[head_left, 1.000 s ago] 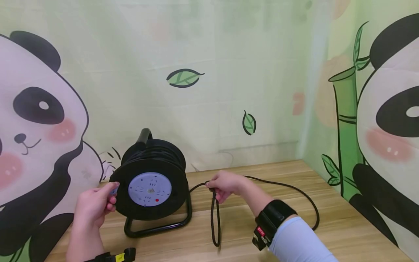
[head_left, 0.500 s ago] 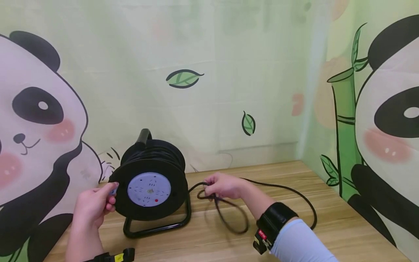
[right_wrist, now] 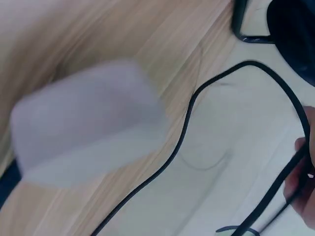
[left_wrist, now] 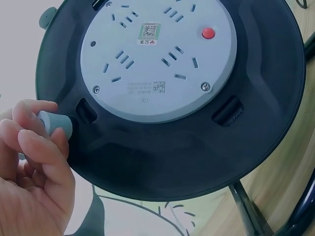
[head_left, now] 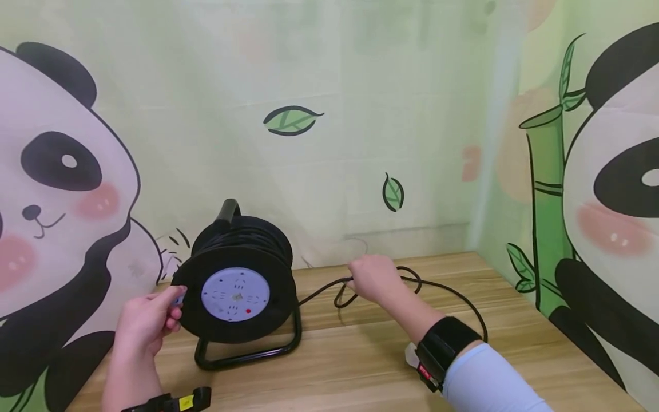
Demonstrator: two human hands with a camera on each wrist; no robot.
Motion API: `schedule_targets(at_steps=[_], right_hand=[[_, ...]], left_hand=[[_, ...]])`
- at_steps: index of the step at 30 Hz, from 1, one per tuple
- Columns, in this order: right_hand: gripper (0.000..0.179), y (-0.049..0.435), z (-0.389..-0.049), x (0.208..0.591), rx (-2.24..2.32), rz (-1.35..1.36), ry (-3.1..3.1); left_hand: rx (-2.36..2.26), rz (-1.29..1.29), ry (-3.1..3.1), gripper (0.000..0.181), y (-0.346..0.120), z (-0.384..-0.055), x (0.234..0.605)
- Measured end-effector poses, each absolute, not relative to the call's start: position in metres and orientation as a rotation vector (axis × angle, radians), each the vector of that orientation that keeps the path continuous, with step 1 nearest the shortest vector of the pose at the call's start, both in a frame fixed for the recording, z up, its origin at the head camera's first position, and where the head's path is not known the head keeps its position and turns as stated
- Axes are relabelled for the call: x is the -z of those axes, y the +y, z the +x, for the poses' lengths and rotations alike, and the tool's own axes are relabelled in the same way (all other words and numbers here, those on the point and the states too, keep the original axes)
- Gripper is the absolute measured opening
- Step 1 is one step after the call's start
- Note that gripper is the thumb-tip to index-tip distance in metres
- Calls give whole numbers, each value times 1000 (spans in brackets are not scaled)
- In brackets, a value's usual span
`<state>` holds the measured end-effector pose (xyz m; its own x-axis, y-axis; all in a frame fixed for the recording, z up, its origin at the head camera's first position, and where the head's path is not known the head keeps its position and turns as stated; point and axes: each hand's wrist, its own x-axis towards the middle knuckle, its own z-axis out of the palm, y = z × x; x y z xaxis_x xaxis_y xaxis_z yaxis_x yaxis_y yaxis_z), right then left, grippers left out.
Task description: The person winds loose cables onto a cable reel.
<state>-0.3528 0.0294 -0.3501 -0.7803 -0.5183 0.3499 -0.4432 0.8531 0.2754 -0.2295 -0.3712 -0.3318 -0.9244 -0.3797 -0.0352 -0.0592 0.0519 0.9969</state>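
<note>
A black cable reel (head_left: 190, 326) with a pale socket panel (head_left: 235, 294) and a red button stands on the table. My left hand (head_left: 146, 320) pinches the light blue-grey knob (left_wrist: 59, 125) at the rim of the reel's disc between thumb and fingers. To the right of the reel, my right hand (head_left: 376, 277) grips the black cord (head_left: 324, 290), which runs fairly straight from the reel into it. Loops of cord hang out on both sides of this fist. A blurred white plug (right_wrist: 88, 123) is close to the right wrist camera; in the head view it shows beside the wristband.
The wooden table (head_left: 309, 377) meets a cloth backdrop (head_left: 334, 171) printed with pandas, leaves and bamboo. Slack cord (head_left: 463, 297) curves across the right side of the table behind my right forearm. The reel's tubular stand (head_left: 247, 357) reaches forward.
My right hand has moved right and slightly away with the cord, drawing it straighter from the reel. The hanging loop has swung up, and the white plug has appeared. My left hand stays on the knob.
</note>
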Motion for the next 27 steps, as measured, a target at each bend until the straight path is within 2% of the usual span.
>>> schedule_targets(at_steps=[3,7,11,17,27], right_hand=[[52,34,-355,353,377,571,-2632],[57,37,-357,358,441,468,-2704],[49,35,-357,358,390,423,-2743],[27,34,-353,352,330,422,-2715],[12,63,-367,358,161,451,-2396]], left_hand=[[1960,453,-2095,35,-372,-230,334],[1964,450,-2091,32,-372,-232,338],[1959,447,-2090,31,-372,-233,338],[1958,429,-2097,32,-371,-233,335],[1940,435,-2131,32,-373,-231,334]])
